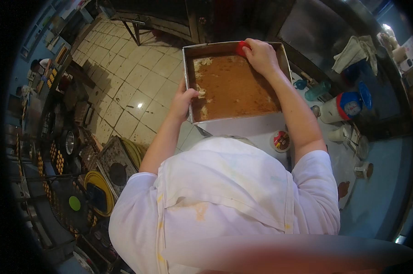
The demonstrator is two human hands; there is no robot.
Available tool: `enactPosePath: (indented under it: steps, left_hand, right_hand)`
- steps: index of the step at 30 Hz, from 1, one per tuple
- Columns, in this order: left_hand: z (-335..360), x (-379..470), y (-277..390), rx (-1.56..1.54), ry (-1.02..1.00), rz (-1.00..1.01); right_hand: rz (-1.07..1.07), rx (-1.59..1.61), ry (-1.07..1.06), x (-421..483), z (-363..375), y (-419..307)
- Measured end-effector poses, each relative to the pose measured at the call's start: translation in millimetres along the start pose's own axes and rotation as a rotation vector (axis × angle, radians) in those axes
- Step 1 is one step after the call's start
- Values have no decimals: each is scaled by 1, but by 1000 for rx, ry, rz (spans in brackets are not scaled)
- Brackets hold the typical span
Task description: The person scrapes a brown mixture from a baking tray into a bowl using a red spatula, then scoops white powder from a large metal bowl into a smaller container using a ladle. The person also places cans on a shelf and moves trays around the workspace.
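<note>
In front of me is a deep rectangular baking pan [187,75] with a brown, worn-looking bottom. Pale residue [203,63] clings along its left side and the far left corner. My left hand [183,102] grips the pan's left wall, thumb over the rim and fingers hidden outside. Inside the far right part of the pan, my right hand [261,56] holds a red scraper [241,48] against or close to the far wall. Most of the scraper is covered by my fingers, so its shape cannot be told fully.
On the worktop [324,144] to the right stand a dial kitchen scale [352,105], a green bottle [317,90] and a round tub [280,141]. Trays of small baked goods [58,159] and a yellow round lid [96,191] lie left. A person [41,65] sits far left.
</note>
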State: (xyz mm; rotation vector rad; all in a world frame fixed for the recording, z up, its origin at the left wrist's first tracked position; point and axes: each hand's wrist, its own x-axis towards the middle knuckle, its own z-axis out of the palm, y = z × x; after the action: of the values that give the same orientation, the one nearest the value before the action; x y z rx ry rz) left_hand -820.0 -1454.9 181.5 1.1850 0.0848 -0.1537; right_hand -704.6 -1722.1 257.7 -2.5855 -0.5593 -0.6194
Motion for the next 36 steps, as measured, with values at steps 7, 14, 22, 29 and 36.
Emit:
enactPosePath:
  steps: [7,14,22,29,36]
  left_hand:
    - [-1,3,9,120,-61,-51]
    - [19,7,-14,99,-122,43]
    - [5,-5,-25,23,142,296]
    - [22,-28,-29,120,134,453]
    - [25,-28,-38,189,125,486]
  right_hand:
    - [-57,-7,-39,11,26,-52]
    - [-158,126,-58,4,39,-83]
    - [380,140,240,-47,23,17]
    - [483,254,326,-61,60,49]
    - [452,631,240,-68,88,24]
